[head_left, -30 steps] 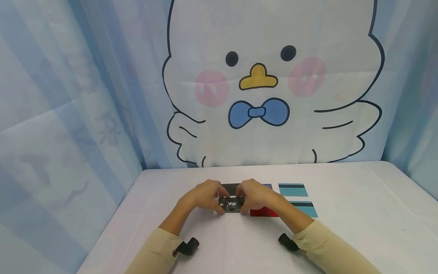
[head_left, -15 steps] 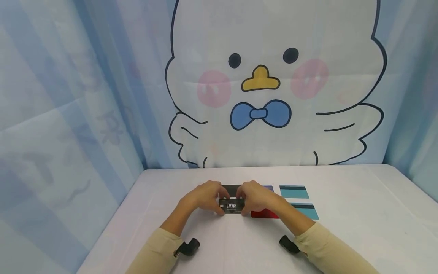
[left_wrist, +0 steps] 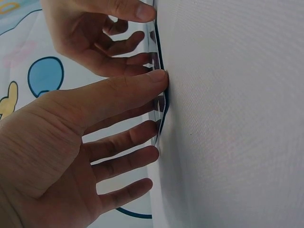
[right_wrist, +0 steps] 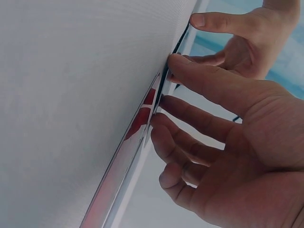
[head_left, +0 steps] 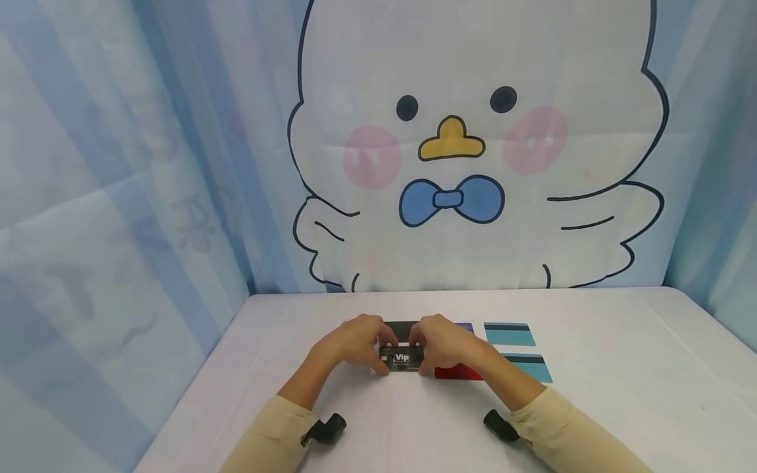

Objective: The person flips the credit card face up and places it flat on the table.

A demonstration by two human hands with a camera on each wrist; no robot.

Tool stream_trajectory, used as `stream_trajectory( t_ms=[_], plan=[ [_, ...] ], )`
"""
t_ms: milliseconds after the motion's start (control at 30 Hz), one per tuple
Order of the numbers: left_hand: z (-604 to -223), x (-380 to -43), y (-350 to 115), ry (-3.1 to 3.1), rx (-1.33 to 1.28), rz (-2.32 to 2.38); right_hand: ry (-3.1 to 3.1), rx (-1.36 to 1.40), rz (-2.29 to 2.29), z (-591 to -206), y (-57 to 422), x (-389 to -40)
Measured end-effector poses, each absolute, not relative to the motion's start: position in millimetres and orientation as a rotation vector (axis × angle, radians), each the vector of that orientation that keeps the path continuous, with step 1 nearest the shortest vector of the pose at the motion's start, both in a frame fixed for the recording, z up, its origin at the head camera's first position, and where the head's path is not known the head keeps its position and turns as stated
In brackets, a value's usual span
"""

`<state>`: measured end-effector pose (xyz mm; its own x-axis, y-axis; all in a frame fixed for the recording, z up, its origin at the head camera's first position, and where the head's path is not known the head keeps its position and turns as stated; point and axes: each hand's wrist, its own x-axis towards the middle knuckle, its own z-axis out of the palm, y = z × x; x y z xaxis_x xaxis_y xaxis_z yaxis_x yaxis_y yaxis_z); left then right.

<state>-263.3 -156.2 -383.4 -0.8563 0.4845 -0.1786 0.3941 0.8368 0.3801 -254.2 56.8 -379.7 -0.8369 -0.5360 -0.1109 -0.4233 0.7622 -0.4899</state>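
A black card [head_left: 402, 359] printed "Vip" lies near the table's middle. Its left end is held between the thumb and fingers of my left hand [head_left: 357, 339]; my right hand [head_left: 445, 341] grips the right end the same way. Each thumb is at the near edge, with fingertips by the far edge. Both wrist views show the card nearly edge-on, low over the white cloth; whether it touches is hard to tell. Directly behind lies another dark card [head_left: 401, 330], partly covered by fingers. A red card [head_left: 458, 372] sits just right of the Vip card, partly hidden by the right arm.
A blue-purple card [head_left: 467, 326] shows behind my right hand. Two teal cards with dark stripes, a far one [head_left: 510, 334] and a nearer one [head_left: 532, 369], lie further right. A printed curtain [head_left: 449, 249] hangs behind the white table [head_left: 621, 394].
The whole head view has shifted slightly downward in the frame. Both hands keep their hold on the Vip card, and the cards stay in the same arrangement.
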Motion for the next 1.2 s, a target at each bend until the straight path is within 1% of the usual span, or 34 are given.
stream_trajectory(
  t_ms=[500, 1200],
  plan=[
    [-383.4, -262.7, -155.9, 2.749, 0.672, 0.473, 2.712, -0.719, -0.662, -381.6, 55.9, -254.9],
    [-381.1, -263.0, -154.7, 2.808, 0.694, 0.490, 2.756, -0.763, -0.671, -375.7, 64.5, -263.3]
  ],
)
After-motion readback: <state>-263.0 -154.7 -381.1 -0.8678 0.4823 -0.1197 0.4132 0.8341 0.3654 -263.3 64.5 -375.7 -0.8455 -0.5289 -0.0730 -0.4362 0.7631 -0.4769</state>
